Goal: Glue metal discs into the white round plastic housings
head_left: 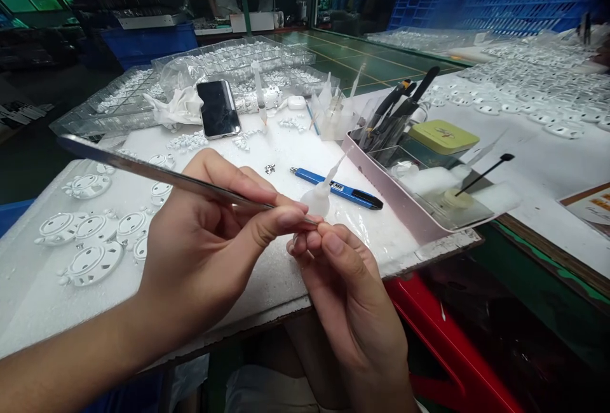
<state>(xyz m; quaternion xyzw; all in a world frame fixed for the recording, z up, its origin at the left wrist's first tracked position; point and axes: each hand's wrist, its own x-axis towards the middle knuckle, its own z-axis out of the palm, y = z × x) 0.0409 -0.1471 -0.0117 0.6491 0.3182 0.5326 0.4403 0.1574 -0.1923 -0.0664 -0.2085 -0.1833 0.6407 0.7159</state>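
Note:
Held between thumb and fingers of my left hand is a long thin metal tool, like tweezers, its tip pointing right. My right hand is pinched at that tip; whatever small thing it holds is hidden by the fingers. Just behind the fingertips stands a translucent squeeze bottle with a thin nozzle. A blue pen-like tool lies beyond it on the white foam board. Small dark bits form a little pile. Several white round parts lie left of my left hand.
A phone and crumpled tissue lie at the back. On the right, a pink box holds tools beside a yellow-green tin. Clear trays of white pieces stand behind. A red frame is below the table edge.

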